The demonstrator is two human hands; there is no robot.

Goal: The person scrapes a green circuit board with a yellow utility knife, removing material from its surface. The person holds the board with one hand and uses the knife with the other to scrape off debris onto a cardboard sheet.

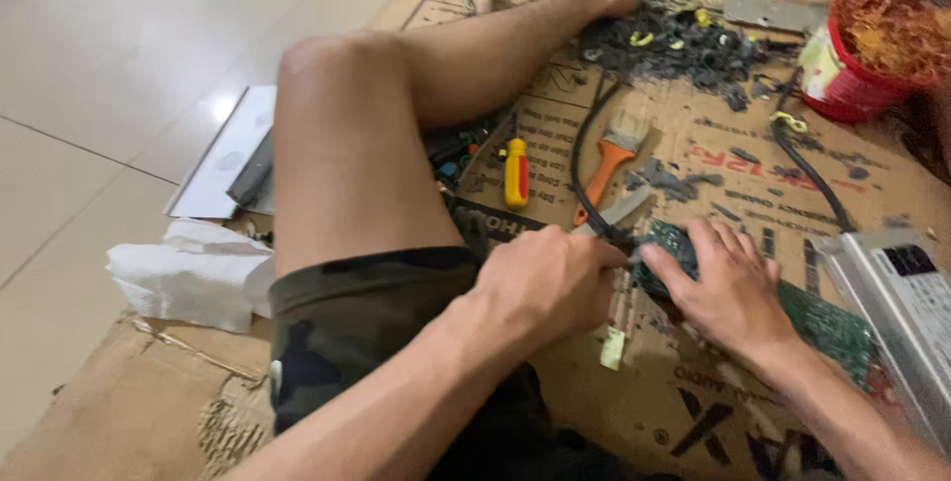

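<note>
Circuit board (792,308) looks stiff, light, brittle — right hand (728,288) presses it flat, fingers spread, left hand (545,278) fisted round a tool I can't make out — hold it by the edges.

We see a makeshift home repair spot on a tiled floor (119,55); flattened cardboard (684,412) serves as work surface; a screwdriver (516,173), brush (614,149) and bucket of copper wire (872,45) lie about.
</note>
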